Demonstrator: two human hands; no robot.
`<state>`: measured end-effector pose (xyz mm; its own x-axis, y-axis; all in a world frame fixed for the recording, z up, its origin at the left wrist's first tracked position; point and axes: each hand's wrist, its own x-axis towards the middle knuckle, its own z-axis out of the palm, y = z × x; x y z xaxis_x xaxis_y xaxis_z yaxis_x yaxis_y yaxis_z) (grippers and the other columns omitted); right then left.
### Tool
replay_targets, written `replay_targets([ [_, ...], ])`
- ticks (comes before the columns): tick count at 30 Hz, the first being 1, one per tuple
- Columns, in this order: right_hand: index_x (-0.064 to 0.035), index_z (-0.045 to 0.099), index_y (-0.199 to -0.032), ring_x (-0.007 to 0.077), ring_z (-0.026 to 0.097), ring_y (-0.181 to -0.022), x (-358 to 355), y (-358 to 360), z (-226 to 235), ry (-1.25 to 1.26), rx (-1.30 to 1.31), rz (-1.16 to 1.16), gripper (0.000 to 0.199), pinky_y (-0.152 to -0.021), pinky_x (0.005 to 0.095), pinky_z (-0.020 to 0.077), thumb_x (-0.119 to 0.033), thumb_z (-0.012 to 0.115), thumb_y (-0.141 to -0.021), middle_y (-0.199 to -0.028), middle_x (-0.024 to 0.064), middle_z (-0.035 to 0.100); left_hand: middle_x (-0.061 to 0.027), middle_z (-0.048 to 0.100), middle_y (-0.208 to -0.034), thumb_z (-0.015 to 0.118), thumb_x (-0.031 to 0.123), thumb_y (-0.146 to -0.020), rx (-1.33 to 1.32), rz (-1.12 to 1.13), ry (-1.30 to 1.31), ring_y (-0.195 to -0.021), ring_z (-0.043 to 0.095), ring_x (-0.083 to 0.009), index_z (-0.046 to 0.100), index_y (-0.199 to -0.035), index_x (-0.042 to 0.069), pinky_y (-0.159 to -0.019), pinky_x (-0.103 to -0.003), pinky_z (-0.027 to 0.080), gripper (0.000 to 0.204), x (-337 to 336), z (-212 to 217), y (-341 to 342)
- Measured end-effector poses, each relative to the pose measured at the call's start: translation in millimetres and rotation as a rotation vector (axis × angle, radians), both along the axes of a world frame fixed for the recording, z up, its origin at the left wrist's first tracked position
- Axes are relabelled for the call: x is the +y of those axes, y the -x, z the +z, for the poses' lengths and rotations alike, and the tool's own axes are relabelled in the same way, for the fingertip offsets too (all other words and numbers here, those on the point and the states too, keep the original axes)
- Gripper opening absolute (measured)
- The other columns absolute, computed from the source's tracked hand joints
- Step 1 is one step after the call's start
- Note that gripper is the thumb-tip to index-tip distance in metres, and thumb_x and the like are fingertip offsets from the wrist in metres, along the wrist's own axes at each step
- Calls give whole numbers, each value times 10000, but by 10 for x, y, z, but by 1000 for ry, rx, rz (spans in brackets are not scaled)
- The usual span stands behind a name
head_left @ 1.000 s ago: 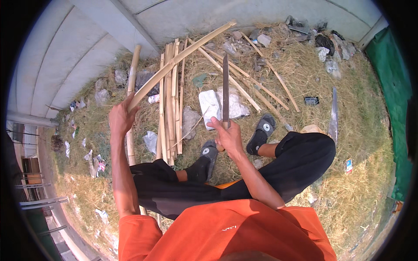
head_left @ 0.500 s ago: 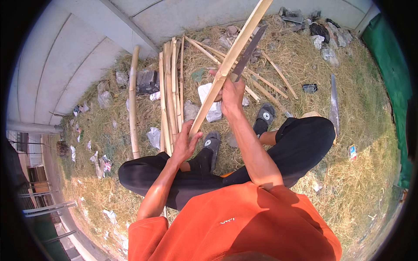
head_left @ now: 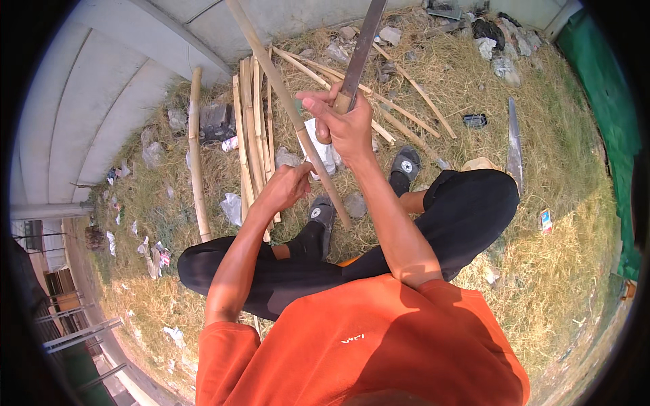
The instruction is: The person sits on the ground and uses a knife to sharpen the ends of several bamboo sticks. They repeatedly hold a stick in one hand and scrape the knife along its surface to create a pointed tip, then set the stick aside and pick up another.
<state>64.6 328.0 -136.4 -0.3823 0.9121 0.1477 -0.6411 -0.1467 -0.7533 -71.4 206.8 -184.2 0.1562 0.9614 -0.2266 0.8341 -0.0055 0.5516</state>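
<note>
Small white lettering is worn on the chest of the orange shirt, and one round white emblem is carried by each of two dark sandals; one small blue, white and red printed packet is seen on the grass at right, its print too small to be read. One bamboo strip is held up in front of the body, between the two hands; its long axis is slanted from the top edge, left of centre, down rightward to a lower end near the left sandal. One knife is gripped by its wooden handle in the right hand, fingers wrapped, index finger stretched toward the strip; the blade is pointed up and slightly right, tip cut off by the top edge. The left hand is half curled, fingertips at the strip's left edge; whether the strip is pinched cannot be told. Counted around: one thick bamboo pole at left, at least four strips in a bundle beside it, several more fanned out beyond the right hand, one white block partly covered by the strip, one long metal blade on the grass at right.
</note>
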Motion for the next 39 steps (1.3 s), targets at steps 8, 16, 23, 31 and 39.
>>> replay_targets([
  [8,-32,546,-839,66,474,-415,-91,-207,-673,127,-469,-107,312,-388,237,354,-302,692,-891,-668,81,652,-98,680,-786,599,210,-900,-382,703,308,-614,689,-216,557,-1159,13,-490,-339,515,328,454,-1300,613],
  [16,-36,557,-835,46,447,-467,-405,-1220,-787,236,-697,-131,227,-439,233,349,-221,661,-916,-571,-15,524,-133,646,-829,572,611,-865,-631,1488,26,-541,620,-209,571,-1120,-42,-434,-356,449,702,1318,-2319,1203],
  [23,-16,591,-826,48,440,-594,-401,-1385,-1132,258,-884,-82,198,-552,249,383,-176,692,-885,-617,-21,501,-113,549,-1196,495,807,-774,-862,1479,94,-822,465,-213,428,-1398,168,-677,-412,365,896,1923,-2896,1861],
  [31,-6,627,-864,64,466,-604,-256,-1228,-1192,242,-1093,-1,244,-558,264,399,-233,719,-874,-623,2,529,-77,570,-1184,651,619,-818,-992,1464,246,-959,549,-218,442,-1356,154,-851,-494,397,741,2293,-3218,2542],
  [39,-10,626,-855,68,466,-602,-238,-1162,-1280,258,-1075,-9,244,-557,268,404,-236,718,-871,-626,6,536,-55,554,-1152,610,381,-907,-1267,1478,-116,-918,542,-234,515,-1243,96,-894,-452,414,450,2363,-3556,2889],
])
